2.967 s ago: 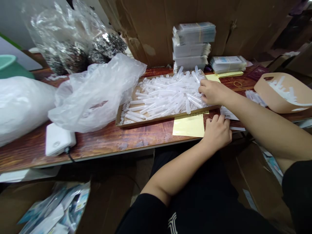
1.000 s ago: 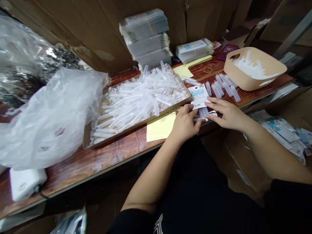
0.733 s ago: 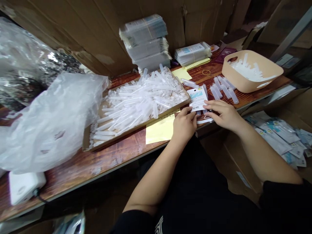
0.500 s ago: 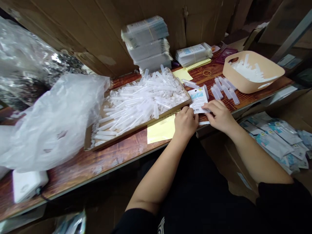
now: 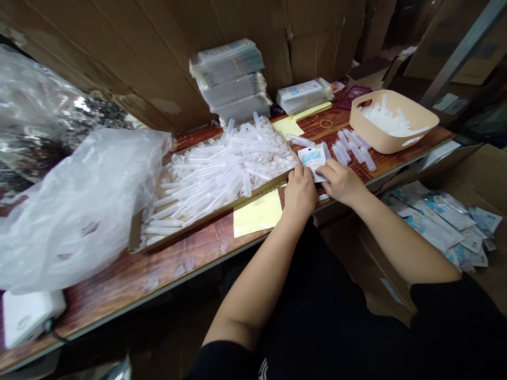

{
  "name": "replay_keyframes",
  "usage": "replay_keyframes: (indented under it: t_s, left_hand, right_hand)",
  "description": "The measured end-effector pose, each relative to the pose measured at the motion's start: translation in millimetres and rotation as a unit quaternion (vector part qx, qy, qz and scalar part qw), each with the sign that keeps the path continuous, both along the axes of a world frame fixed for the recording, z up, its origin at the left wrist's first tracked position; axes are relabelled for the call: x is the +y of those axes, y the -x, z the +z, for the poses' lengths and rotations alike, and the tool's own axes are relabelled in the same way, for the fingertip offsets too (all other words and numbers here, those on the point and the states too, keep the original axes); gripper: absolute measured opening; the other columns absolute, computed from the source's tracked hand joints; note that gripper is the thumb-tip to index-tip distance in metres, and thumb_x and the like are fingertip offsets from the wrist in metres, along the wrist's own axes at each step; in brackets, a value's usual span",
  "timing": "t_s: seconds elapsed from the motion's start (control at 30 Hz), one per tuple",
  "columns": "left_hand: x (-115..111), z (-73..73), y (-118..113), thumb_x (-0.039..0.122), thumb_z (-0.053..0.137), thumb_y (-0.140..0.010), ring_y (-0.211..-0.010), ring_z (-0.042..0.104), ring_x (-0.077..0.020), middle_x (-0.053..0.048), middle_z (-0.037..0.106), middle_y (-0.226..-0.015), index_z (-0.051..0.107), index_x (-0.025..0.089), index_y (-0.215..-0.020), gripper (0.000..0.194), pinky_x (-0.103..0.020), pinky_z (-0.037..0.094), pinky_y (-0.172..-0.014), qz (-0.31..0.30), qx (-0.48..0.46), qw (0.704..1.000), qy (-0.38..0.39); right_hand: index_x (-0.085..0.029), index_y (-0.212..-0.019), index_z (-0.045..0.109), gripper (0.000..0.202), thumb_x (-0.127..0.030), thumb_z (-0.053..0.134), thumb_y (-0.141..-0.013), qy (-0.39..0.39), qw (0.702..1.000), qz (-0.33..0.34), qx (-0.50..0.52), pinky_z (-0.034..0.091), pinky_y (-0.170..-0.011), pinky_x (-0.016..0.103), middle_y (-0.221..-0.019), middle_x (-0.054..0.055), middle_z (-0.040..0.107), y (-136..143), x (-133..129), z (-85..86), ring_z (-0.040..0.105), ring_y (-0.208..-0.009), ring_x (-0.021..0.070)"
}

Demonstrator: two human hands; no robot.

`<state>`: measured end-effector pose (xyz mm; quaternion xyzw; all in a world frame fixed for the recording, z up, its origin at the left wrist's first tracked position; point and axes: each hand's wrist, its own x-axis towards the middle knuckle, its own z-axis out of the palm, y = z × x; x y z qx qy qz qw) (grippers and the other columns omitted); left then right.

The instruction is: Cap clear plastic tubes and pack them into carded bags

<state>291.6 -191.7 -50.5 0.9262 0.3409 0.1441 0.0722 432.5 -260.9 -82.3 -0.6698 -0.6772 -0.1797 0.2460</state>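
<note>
A white packet printed in blue and yellow (image 5: 312,157) lies near the table's front edge, at the right corner of the tray. My left hand (image 5: 301,191) is closed with curled fingers at the packet's lower left edge. From the right, my right hand (image 5: 341,181) pinches the lower right edge, thumb below and fingers on top. What the fingertips do under the packet is hidden. Just beyond it are a few loose clear plastic tubes (image 5: 301,141), and more frosted tubes (image 5: 352,148) lie grouped to the right.
A shallow cardboard tray (image 5: 206,217) heaped with clear tubes fills the table's middle. Behind stand bundled packet stacks (image 5: 233,79). A beige basket (image 5: 390,138) holds white pieces at the right. Below right, a carton contains finished-looking packets (image 5: 439,221). A plastic bag (image 5: 87,206) covers the left.
The view has shifted, so most of the table appears farther left. My left hand has come up slightly over the packet's lower left edge; my right hand keeps its pinch.
</note>
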Motion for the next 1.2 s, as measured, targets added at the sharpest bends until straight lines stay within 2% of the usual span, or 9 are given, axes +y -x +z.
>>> replay_keyframes:
  t_s: [0.17, 0.3, 0.43, 0.53, 0.67, 0.77, 0.9, 1.03, 1.2]
  left_hand:
    - [-2.1, 8.6, 0.6, 0.006, 0.042, -0.097, -0.106, 0.068, -0.0312, -0.02, 0.065, -0.12, 0.064, 0.013, -0.111, 0.027, -0.04, 0.053, -0.086, 0.007, 0.019, 1.0, 0.004]
    - [-6.2, 7.1, 3.6, 0.009, 0.043, -0.098, -0.1, 0.07, -0.0308, -0.019, 0.064, -0.121, 0.064, 0.014, -0.111, 0.026, -0.041, 0.055, -0.083, 0.002, 0.017, 1.0, 0.01]
    - [-13.3, 5.6, 16.5, 0.014, 0.059, -0.093, -0.105, 0.069, -0.0284, -0.017, 0.064, -0.123, 0.063, 0.016, -0.112, 0.02, -0.04, 0.055, -0.091, -0.006, -0.077, 0.994, 0.079]
    - [-16.4, 9.8, 31.1, 0.02, 0.071, -0.087, -0.109, 0.068, -0.0262, -0.013, 0.068, -0.118, 0.06, 0.017, -0.117, 0.032, -0.039, 0.054, -0.094, 0.023, -0.168, 0.97, 0.177]
    - [-10.9, 14.4, 40.6, 0.018, 0.07, -0.085, -0.081, 0.069, -0.0212, -0.002, 0.072, -0.087, 0.059, 0.021, -0.109, 0.026, -0.035, 0.051, -0.076, 0.059, -0.165, 0.933, 0.315]
    - [-3.3, 10.0, 37.8, 0.012, 0.07, -0.081, -0.073, 0.066, -0.0186, 0.002, 0.067, -0.074, 0.057, 0.021, -0.104, 0.029, -0.031, 0.047, -0.07, 0.065, -0.198, 0.909, 0.362]
    - [1.1, 1.7, 31.6, 0.007, 0.07, -0.075, -0.063, 0.062, -0.0148, 0.005, 0.064, -0.069, 0.051, 0.02, -0.102, 0.036, -0.028, 0.049, -0.066, 0.06, -0.286, 0.849, 0.44]
    - [0.0, 0.1, 29.8, 0.004, 0.071, -0.068, -0.054, 0.061, -0.0134, 0.01, 0.061, -0.061, 0.047, 0.021, -0.103, 0.045, -0.027, 0.05, -0.064, 0.074, -0.325, 0.798, 0.502]
    - [-1.0, -0.9, 29.1, 0.0, 0.065, -0.062, -0.049, 0.061, -0.0134, 0.014, 0.058, -0.053, 0.043, 0.022, -0.106, 0.054, -0.027, 0.051, -0.065, 0.09, -0.339, 0.779, 0.521]
  right_hand:
    - [-0.021, -0.089, 0.068, 0.022, -0.008, 0.051, -0.085, -0.004, 1.0, 0.007, -0.015, 0.047, -0.074, 0.034, -0.089, 0.009, 0.064, -2.3, -2.9, 4.2, 0.059, -0.083, 0.0249]
    - [-0.021, -0.089, 0.07, 0.024, -0.01, 0.049, -0.09, -0.012, 1.0, 0.015, -0.015, 0.048, -0.074, 0.033, -0.087, 0.008, 0.065, -2.4, -12.4, 6.0, 0.061, -0.083, 0.0233]
    - [-0.021, -0.087, 0.072, 0.025, -0.016, 0.049, -0.095, -0.016, 1.0, 0.01, -0.008, 0.048, -0.07, 0.032, -0.083, 0.007, 0.066, -6.7, -22.6, 5.6, 0.063, -0.079, 0.0213]
    - [-0.021, -0.095, 0.074, 0.019, -0.017, 0.056, -0.091, -0.009, 0.999, 0.025, 0.036, 0.05, -0.069, 0.032, -0.089, 0.006, 0.068, -12.2, -31.6, 7.9, 0.065, -0.079, 0.0206]
    - [-0.02, -0.107, 0.075, 0.022, -0.031, 0.071, -0.088, -0.008, 0.994, 0.068, 0.088, 0.055, -0.085, 0.04, -0.103, 0.011, 0.069, -8.4, -43.4, 21.4, 0.065, -0.095, 0.027]
    - [-0.02, -0.099, 0.074, 0.015, -0.031, 0.071, -0.089, -0.001, 0.99, 0.07, 0.122, 0.052, -0.088, 0.043, -0.1, 0.011, 0.068, 5.4, -46.3, 33.2, 0.062, -0.098, 0.0281]
    - [-0.021, -0.083, 0.068, 0.006, -0.025, 0.072, -0.085, 0.112, 0.961, 0.113, 0.226, 0.049, -0.076, 0.033, -0.085, 0.005, 0.067, 22.9, -38.9, 41.5, 0.061, -0.084, 0.0208]
    - [-0.02, -0.076, 0.065, 0.009, -0.019, 0.074, -0.078, 0.205, 0.933, 0.072, 0.286, 0.044, -0.069, 0.027, -0.078, 0.002, 0.064, 30.3, -29.5, 48.0, 0.058, -0.074, 0.0157]
    - [-0.02, -0.073, 0.062, 0.011, -0.011, 0.067, -0.077, 0.272, 0.926, 0.017, 0.261, 0.04, -0.068, 0.028, -0.076, 0.001, 0.063, 38.2, -23.8, 54.8, 0.056, -0.072, 0.0156]
